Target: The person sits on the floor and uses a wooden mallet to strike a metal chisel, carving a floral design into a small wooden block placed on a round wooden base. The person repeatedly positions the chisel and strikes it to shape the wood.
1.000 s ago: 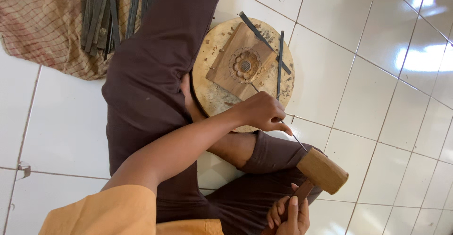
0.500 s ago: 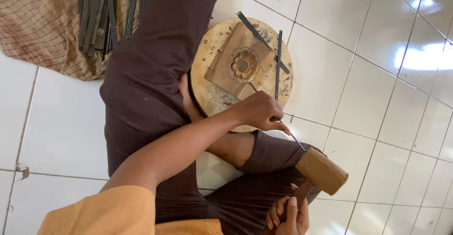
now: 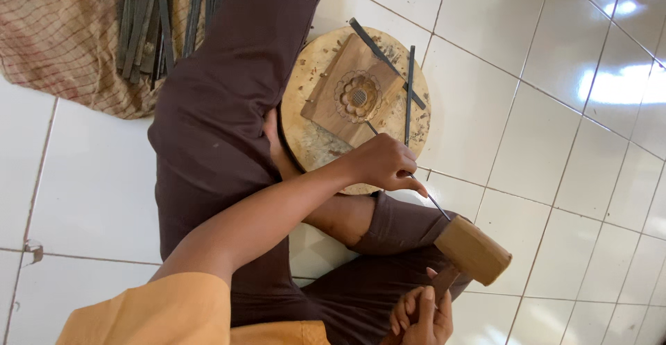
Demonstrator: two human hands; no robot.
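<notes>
From the head view we look down at our own lap as we sit on a white tiled floor (image 3: 555,109) with our legs in dark brown trousers (image 3: 222,123) folded. A round wooden block (image 3: 312,88) rests against our leg, and on it lies a flat wooden panel (image 3: 333,92) carved with a flower in its middle. Two dark metal chisels (image 3: 409,88) lie crossed on the block's far edge, just beside the panel.

Our left hand (image 3: 381,165) is curled over the near rim of the block, its fingers pinching a thin metal chisel (image 3: 427,192) whose tip points toward the panel and whose other end slants out toward the mallet. Our right hand (image 3: 420,314) is closed around the handle of a wooden mallet (image 3: 472,249), its blocky head held above our knee, near the chisel's end but apart from it.

At the upper left a bundle of dark metal tools (image 3: 149,19) lies on a checked cloth (image 3: 62,47) spread on the floor.
</notes>
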